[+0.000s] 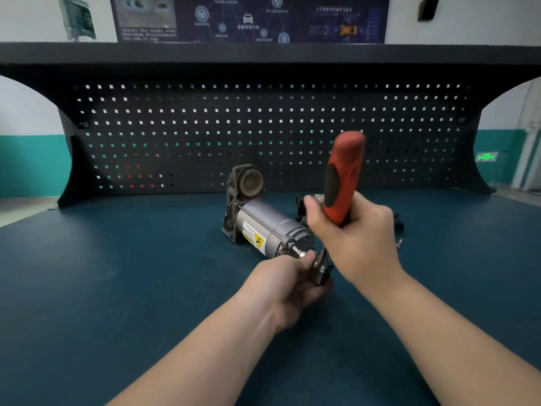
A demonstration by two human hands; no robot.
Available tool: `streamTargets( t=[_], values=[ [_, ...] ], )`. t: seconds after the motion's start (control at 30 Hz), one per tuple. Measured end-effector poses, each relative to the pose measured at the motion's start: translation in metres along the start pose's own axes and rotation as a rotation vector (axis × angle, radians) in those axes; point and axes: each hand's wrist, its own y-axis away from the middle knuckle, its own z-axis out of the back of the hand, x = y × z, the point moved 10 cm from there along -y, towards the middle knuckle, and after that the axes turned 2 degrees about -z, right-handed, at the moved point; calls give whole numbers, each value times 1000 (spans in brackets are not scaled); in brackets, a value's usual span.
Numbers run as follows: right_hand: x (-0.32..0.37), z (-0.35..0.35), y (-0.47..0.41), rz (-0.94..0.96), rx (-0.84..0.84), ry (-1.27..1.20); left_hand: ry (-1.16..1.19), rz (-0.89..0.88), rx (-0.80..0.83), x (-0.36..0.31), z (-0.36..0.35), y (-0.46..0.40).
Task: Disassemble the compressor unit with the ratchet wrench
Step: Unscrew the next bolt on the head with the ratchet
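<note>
Because the left hand is closed only around the chrome head and socket end of the ratchet wrench, pinching it against a small bolt at the near end cap, the likeliest failure is the socket tipping off that bolt and rounding it. A sideways pull from the handle would cause this, since nothing clamps the body down. Just beyond the left hand lies the grey cylindrical metal compressor unit, resting on the dark blue-green matted table. Its long axis runs from the far left to the near right: the dark cast crankcase with its open round bore points away toward the pegboard, and the motor's end cap points at the hands. With only fingers steadying it, the round body could roll or slide on the mat under torque.

To the right, the right hand is wrapped firmly around the lower part of the red-and-black rubber-gripped ratchet wrench, whose handle stands nearly upright, tilted slightly right. A slip here could drive the knuckles into the housing. A dark part lies just behind the right hand, too hidden to identify.
</note>
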Motion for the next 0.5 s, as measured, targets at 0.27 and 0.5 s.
streamTargets(
  t=[0.27,0.5],
  values=[
    [-149,10,39,-1095,-132,-184,-20,-5,3,-1,-2,2],
    [-14,6,-5,-50,4,-87,23,13,0,3,-1,3]
  ],
)
